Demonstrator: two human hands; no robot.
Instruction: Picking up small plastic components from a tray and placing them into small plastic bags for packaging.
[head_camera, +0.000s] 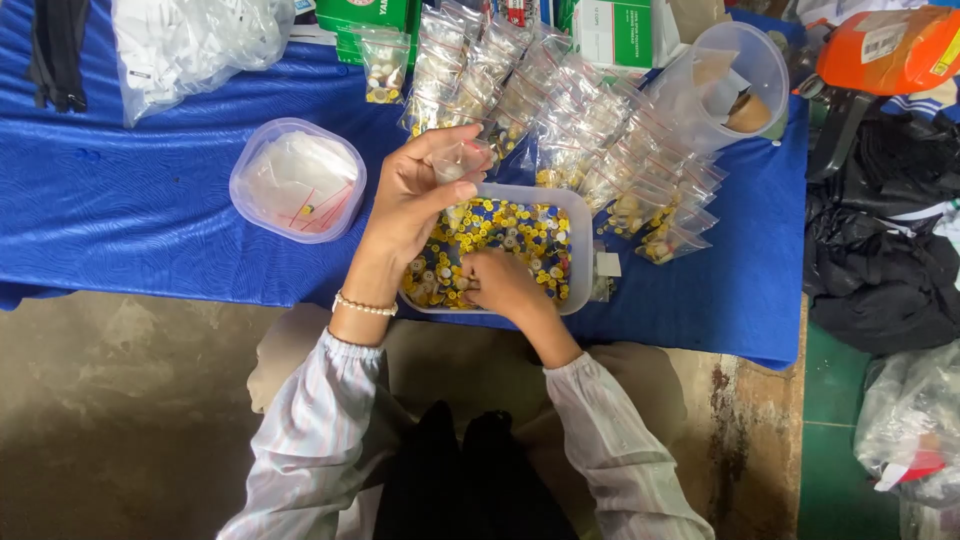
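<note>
My left hand (412, 195) is raised over the clear rectangular tub (580, 215) and pinches a small clear plastic bag (458, 160) with a few pieces inside. My right hand (500, 282) reaches down into the tub, fingers curled among the yellow, white and blue buttons (520, 235). Whether it has picked any up is hidden. A bead bracelet circles my left wrist. Both arms wear pale striped sleeves.
Several filled small bags (600, 130) lie in rows behind the tub on the blue cloth (120, 200). A round clear container of empty bags (297, 180) sits to the left, a tall clear tub (735, 80) at back right. Dark clothes and bags crowd the right side.
</note>
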